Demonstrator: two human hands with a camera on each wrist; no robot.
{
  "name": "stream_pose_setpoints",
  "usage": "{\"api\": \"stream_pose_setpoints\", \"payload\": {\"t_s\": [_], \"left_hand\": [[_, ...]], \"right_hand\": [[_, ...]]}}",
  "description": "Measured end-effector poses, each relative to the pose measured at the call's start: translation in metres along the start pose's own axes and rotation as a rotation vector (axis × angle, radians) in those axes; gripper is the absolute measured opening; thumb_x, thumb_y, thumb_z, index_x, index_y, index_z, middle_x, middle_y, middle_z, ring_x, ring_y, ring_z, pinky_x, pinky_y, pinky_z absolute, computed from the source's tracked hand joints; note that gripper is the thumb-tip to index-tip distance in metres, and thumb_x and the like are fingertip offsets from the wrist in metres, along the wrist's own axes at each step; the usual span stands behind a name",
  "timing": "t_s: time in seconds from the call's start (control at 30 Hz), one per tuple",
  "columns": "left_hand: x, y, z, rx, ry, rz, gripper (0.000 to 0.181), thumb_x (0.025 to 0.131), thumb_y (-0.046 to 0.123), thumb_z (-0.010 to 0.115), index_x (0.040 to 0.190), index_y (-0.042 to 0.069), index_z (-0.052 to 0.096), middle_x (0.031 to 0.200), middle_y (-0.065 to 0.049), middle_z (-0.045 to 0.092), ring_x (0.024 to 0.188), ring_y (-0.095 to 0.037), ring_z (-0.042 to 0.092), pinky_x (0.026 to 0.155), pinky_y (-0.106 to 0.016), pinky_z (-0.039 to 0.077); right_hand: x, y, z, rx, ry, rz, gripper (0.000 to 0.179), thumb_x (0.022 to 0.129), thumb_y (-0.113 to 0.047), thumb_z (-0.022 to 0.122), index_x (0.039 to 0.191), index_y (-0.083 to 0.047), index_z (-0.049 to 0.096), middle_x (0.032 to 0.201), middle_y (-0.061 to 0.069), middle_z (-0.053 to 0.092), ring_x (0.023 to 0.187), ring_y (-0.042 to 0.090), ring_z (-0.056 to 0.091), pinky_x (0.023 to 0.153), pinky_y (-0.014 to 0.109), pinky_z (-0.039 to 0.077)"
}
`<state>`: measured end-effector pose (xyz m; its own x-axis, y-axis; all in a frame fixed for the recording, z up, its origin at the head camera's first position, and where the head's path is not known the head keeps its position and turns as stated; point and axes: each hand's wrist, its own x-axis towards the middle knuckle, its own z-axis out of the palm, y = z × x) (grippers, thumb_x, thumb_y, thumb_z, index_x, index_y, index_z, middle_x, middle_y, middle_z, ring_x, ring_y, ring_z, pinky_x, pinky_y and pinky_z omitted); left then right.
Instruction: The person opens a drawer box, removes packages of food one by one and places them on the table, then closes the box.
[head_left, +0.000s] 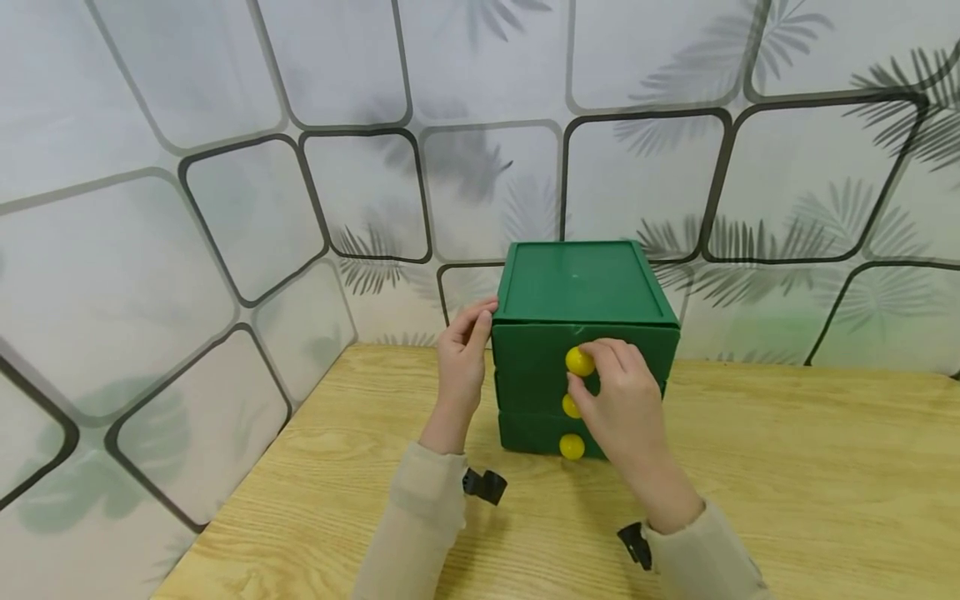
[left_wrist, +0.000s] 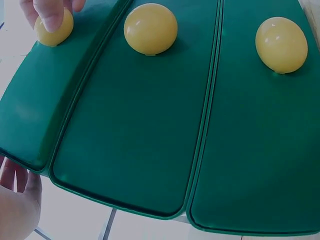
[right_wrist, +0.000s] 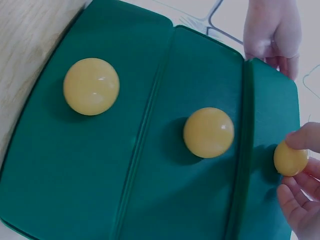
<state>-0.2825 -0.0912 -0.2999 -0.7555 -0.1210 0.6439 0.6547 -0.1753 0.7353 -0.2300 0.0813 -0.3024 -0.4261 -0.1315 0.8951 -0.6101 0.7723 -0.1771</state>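
Observation:
A green drawer box (head_left: pixel 588 283) stands on the table, with three stacked drawers and a round yellow knob on each. My right hand (head_left: pixel 626 404) pinches the top knob (head_left: pixel 578 362) between thumb and fingers. Below it are the middle knob (right_wrist: pixel 208 133), partly covered by that hand in the head view, and the bottom knob (head_left: pixel 572 447). My left hand (head_left: pixel 460 358) touches the box's left side near the upper front corner, its fingertips partly hidden. In the right wrist view the top drawer (right_wrist: pixel 272 110) shows a thick lower edge; whether it stands out from the box I cannot tell.
The wooden table (head_left: pixel 810 467) extends to both sides of the box and in front of it. Behind and to the left rises a pale covering (head_left: pixel 487 183) with dark rounded outlines and leaf prints. A black strap piece (head_left: pixel 486 486) sits at the left wrist.

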Motion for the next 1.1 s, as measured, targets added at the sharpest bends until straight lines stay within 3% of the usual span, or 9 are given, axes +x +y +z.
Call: {"api": "stream_pose_setpoints", "payload": {"t_s": [0.57,1.1], "left_hand": [[-0.001,-0.001,0.0,-0.019,-0.001,-0.027,0.031,0.092,0.012,0.049,0.11,-0.011,0.055,0.116,-0.016,0.053,0.109,-0.021,0.048,0.092,-0.032,0.039],[0.0,-0.001,-0.001,-0.034,-0.005,-0.016,0.031,0.092,0.012,0.049,0.11,-0.013,0.054,0.118,-0.02,0.052,0.109,-0.022,0.049,0.093,-0.033,0.038]], "right_hand": [[0.005,-0.011,-0.019,-0.034,-0.128,0.013,0.033,0.056,0.001,0.081,0.08,0.002,0.058,0.077,0.01,0.053,0.07,0.024,0.051,0.061,0.033,0.049],[0.009,-0.024,-0.042,-0.064,-0.284,0.017,0.029,0.059,-0.003,0.079,0.074,-0.005,0.054,0.071,0.003,0.046,0.061,0.017,0.044,0.049,0.027,0.042]]}}
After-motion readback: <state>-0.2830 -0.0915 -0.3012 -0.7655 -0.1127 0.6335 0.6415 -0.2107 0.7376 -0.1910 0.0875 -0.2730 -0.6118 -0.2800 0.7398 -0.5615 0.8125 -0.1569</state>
